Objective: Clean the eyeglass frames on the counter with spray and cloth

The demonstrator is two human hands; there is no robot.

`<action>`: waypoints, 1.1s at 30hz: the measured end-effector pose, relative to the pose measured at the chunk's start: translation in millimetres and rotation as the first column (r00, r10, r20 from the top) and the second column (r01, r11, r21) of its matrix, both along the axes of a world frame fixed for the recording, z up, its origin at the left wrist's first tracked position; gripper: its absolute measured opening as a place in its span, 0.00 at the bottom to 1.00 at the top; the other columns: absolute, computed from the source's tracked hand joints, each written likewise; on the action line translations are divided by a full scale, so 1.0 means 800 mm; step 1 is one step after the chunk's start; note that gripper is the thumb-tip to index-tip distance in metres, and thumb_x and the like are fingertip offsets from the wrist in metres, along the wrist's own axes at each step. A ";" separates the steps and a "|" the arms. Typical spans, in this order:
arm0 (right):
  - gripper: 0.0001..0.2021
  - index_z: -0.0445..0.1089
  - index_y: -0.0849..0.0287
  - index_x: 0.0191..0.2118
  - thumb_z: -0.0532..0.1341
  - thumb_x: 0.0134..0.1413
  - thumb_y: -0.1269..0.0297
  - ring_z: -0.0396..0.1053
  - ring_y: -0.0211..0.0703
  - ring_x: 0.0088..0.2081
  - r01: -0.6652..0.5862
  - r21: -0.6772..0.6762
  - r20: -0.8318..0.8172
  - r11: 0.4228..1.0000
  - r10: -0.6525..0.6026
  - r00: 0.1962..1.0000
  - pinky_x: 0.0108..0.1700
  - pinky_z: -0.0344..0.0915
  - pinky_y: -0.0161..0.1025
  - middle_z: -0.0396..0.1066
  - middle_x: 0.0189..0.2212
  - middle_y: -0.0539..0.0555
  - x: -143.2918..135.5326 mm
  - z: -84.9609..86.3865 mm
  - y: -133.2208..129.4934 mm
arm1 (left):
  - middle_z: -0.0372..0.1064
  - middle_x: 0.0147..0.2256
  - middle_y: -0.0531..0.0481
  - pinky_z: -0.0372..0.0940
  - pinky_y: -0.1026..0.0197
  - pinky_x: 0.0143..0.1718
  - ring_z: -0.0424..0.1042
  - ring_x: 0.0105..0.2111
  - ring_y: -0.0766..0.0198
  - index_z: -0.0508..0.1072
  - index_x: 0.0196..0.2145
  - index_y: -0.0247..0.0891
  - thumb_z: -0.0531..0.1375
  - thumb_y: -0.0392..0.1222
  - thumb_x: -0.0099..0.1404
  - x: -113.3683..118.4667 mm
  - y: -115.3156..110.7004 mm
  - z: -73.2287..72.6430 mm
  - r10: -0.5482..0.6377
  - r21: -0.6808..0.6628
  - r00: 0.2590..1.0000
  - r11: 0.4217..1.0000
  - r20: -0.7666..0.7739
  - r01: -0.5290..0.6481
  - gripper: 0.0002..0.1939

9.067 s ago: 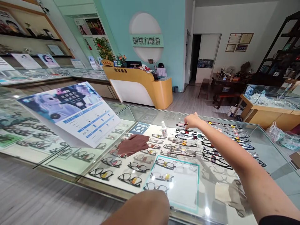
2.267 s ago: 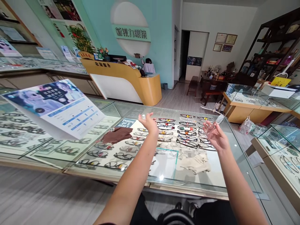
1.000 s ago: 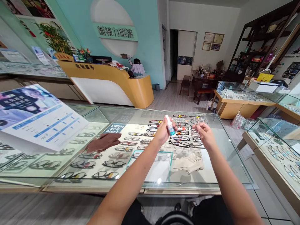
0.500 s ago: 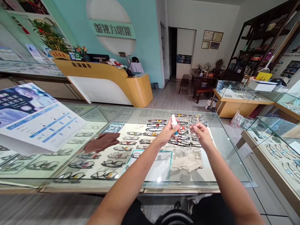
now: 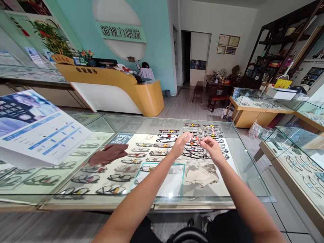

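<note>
Over the glass display case (image 5: pixel 162 199), my left hand (image 5: pixel 180 144) is wrapped round a small white spray bottle (image 5: pixel 189 136), most of which its fingers now hide. Close beside it, my right hand (image 5: pixel 212 147) pinches a pair of clear-framed eyeglasses (image 5: pixel 199 134) by one side. The lenses are held up near the bottle and are hard to make out against the frames behind. Below my right hand lies a crumpled beige cloth (image 5: pixel 203 174) on the case. A teal-edged white tray (image 5: pixel 170 179) is to its left.
Rows of spectacles (image 5: pixel 120 177) fill the case. A brown cloth (image 5: pixel 108 154) lies on the left part, near a standing printed card (image 5: pixel 53 135). More display cases (image 5: pixel 275 152) stand at the right. A yellow-and-white counter (image 5: pixel 108 91) is across the floor.
My left hand has turned the spray bottle from upright to tilted towards the eyeglasses. My right hand has shifted left and slightly down, bringing the eyeglasses closer to the bottle.
</note>
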State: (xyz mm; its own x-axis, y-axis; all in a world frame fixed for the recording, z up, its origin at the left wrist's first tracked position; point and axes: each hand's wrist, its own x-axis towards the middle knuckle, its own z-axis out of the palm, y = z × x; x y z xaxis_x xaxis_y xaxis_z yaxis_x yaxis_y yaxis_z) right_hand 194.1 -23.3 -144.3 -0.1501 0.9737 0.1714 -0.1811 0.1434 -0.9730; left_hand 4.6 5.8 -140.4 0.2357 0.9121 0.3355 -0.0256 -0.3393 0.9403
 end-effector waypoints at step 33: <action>0.25 0.72 0.52 0.30 0.78 0.39 0.38 0.66 0.41 0.32 0.015 -0.039 -0.123 0.999 -0.020 0.992 0.41 0.64 0.40 0.78 0.29 0.48 -0.003 0.006 -0.004 | 0.69 0.36 0.46 0.55 0.50 0.48 0.64 0.42 0.49 0.68 0.32 0.42 0.56 0.68 0.67 0.000 -0.007 -0.010 0.103 0.293 0.870 0.955 -0.482 0.048 0.25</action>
State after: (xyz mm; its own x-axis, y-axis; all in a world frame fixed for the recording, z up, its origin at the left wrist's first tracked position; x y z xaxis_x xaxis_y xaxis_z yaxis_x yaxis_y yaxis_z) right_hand 191.6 -26.5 -139.7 -0.1132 0.9821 0.1503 -0.2981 0.1107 -0.9481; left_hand 4.8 0.3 -148.7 0.4137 0.8022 0.4305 0.4221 -0.5880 0.6900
